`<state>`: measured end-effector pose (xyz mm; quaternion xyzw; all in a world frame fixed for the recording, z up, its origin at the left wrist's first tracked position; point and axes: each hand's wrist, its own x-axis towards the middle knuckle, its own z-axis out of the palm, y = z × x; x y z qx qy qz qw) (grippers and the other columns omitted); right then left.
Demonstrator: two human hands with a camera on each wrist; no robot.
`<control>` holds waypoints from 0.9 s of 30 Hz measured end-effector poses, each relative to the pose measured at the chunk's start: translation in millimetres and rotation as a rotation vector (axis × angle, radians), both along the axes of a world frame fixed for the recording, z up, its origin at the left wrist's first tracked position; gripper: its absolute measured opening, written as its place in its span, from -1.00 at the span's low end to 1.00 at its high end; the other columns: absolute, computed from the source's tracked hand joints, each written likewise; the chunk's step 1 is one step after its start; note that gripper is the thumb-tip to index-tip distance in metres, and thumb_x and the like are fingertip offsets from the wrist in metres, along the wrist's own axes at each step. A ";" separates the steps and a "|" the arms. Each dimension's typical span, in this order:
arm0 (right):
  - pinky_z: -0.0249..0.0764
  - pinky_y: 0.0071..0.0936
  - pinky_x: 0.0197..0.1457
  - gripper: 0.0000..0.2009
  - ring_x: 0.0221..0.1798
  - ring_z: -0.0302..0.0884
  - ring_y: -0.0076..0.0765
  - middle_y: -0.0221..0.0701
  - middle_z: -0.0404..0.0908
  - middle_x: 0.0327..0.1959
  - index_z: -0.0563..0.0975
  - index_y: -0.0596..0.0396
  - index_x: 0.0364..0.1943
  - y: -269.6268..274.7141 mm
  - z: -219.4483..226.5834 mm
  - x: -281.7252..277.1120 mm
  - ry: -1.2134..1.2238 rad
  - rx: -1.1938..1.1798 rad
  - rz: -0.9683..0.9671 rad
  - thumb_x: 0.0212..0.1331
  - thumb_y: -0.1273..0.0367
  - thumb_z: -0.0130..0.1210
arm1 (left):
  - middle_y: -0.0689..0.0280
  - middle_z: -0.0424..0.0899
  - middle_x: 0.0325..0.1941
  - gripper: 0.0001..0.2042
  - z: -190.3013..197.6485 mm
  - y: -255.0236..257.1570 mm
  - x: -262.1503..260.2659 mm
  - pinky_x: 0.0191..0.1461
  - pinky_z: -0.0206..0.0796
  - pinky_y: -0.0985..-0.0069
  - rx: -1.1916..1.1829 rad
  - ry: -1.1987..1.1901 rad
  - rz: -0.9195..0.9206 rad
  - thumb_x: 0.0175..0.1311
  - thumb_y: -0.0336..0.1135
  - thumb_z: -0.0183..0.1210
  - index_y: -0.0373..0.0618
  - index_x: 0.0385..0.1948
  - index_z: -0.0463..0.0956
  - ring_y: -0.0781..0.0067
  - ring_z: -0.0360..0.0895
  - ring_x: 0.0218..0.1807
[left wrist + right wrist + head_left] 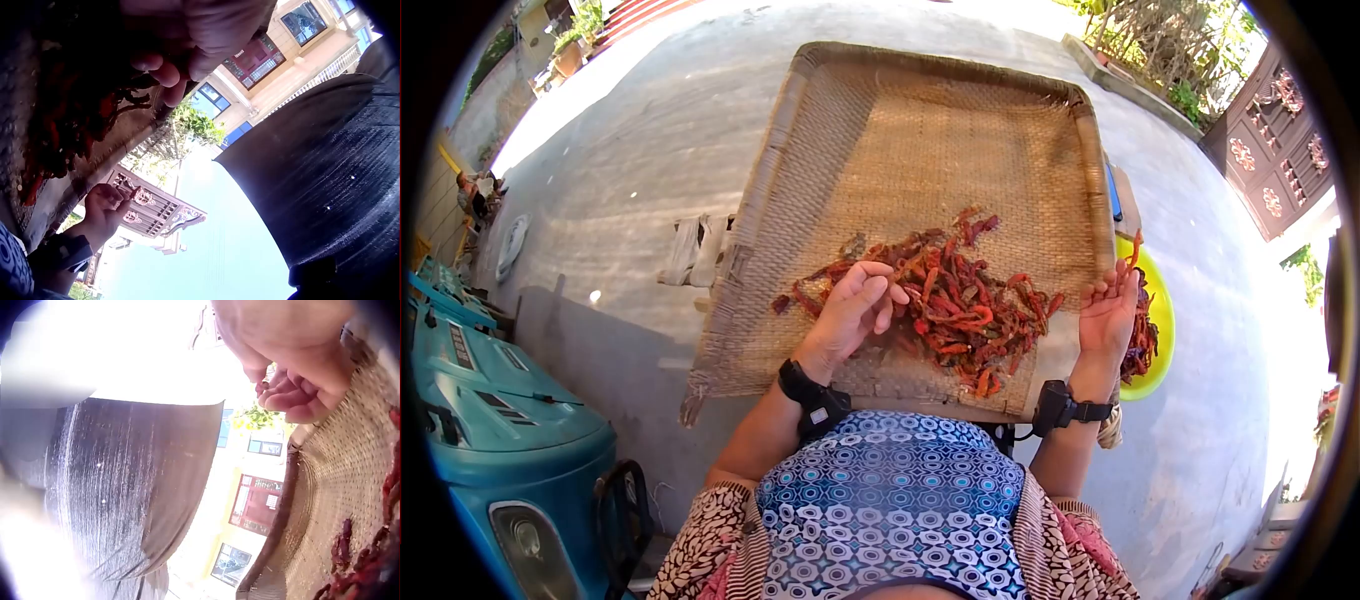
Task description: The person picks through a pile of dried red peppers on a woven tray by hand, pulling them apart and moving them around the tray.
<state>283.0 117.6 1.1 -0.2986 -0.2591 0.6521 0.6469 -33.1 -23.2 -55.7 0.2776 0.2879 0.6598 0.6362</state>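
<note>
A loose pile of dried red chili peppers (970, 310) lies on the near part of a woven tray (960, 130). My left hand (855, 310) is over the pile's left side, its fingers curled in and the thumb close to the index finger. Whether it pinches anything there, I cannot tell. Past the tray's right edge, my right hand (1108, 318) is raised palm up and pinches one chili pepper (1136, 248). That pepper's reddish end (262, 387) shows between thumb and fingers in the right wrist view. Below this hand, a yellow-green basin (1162, 320) contains more dark red chilies.
The tray has a raised rim (940, 62). A teal vehicle (520, 430) stands at the left, beside a dark chair (625, 500). A blue object (1113, 190) shows behind the tray's right edge. Concrete ground (630, 180) surrounds the tray.
</note>
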 end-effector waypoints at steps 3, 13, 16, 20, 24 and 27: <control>0.34 -0.59 -0.42 -0.70 -0.43 0.42 -0.61 -0.52 0.54 -0.36 0.50 0.05 -0.05 -1.4 7.0 9.1 0.081 -0.097 0.048 0.39 0.14 0.00 | 0.27 0.60 -0.38 -0.87 3.8 -1.6 2.2 -0.46 0.30 0.68 0.030 -0.020 -0.010 0.44 -0.28 0.06 -0.09 -0.15 0.42 0.61 0.42 -0.54; 0.41 -0.68 -0.36 -0.72 -0.41 0.43 -0.69 -0.47 0.57 -0.41 0.48 0.15 0.04 -72.8 17.6 -107.6 -0.886 0.309 0.785 0.35 0.30 0.09 | 0.32 0.57 -0.52 -0.91 -6.2 -1.9 -2.4 -0.58 0.25 0.73 -0.016 0.114 -0.065 0.37 -0.31 0.16 -0.08 -0.28 0.48 0.65 0.38 -0.64; 0.43 -0.68 -0.32 -0.77 -0.39 0.45 -0.68 -0.44 0.61 -0.36 0.50 0.13 0.01 -80.6 17.6 -113.3 -0.790 0.258 0.773 0.33 0.38 0.08 | 0.32 0.58 -0.51 -0.90 -1.0 -4.3 0.1 -0.57 0.23 0.76 -0.019 0.146 -0.039 0.36 -0.31 0.17 -0.09 -0.28 0.48 0.68 0.38 -0.64; 0.44 -0.67 -0.35 -0.81 -0.43 0.48 -0.66 -0.43 0.62 -0.35 0.52 0.15 -0.04 -85.5 10.8 -111.4 -0.748 0.346 0.785 0.35 0.38 0.06 | 0.34 0.58 -0.50 -0.89 2.2 -3.5 2.6 -0.56 0.19 0.79 -0.006 0.232 -0.004 0.36 -0.29 0.17 -0.09 -0.24 0.49 0.72 0.35 -0.65; 0.44 -0.67 -0.35 -0.80 -0.44 0.50 -0.66 -0.45 0.63 -0.33 0.52 0.14 -0.03 -69.7 14.1 -96.3 -0.707 0.275 0.640 0.38 0.36 0.03 | 0.41 0.53 -0.51 -0.82 11.9 -4.9 7.1 -0.56 0.12 0.80 -0.007 0.258 0.042 0.36 -0.29 0.18 -0.12 -0.11 0.51 0.75 0.30 -0.63; 0.47 -0.65 -0.38 -0.81 -0.46 0.52 -0.65 -0.43 0.65 -0.30 0.53 0.09 -0.05 -50.3 17.0 -66.0 -0.523 0.180 0.334 0.40 0.33 0.00 | 0.45 0.44 -0.55 -0.74 13.4 -5.1 9.5 -0.57 0.07 0.79 0.013 0.504 0.084 0.34 -0.35 0.19 -0.14 0.01 0.48 0.75 0.22 -0.63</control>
